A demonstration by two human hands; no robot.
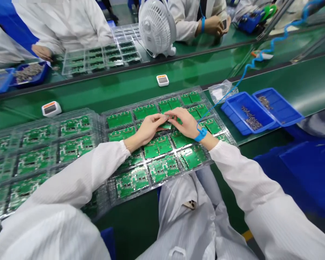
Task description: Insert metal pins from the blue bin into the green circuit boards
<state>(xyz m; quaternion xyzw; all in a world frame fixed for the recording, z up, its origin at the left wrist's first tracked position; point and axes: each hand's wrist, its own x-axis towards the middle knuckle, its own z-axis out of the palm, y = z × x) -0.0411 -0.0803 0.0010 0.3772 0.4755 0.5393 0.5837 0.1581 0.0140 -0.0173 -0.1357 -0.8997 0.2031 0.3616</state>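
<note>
My left hand [149, 130] and my right hand [184, 122] meet over a clear plastic tray [160, 183] of green circuit boards. The fingertips of both are pinched together, almost touching each other, above a circuit board [166, 126] in the middle of the tray. A small greyish thing shows between the fingertips, too small and covered to name. Green boards fill the compartments around my hands; those in the front row [164, 168] carry more visible parts. A blue wrist strap [200, 135] with a coiled cord is on my right wrist.
More trays of boards [38, 159] lie to the left. Two blue bins [234, 104] with small metal parts stand at right, beside a plastic bag [219, 92]. Two small white timers [162, 80] sit behind the trays. Across the ledge are a white fan [155, 29] and co-workers in white coats.
</note>
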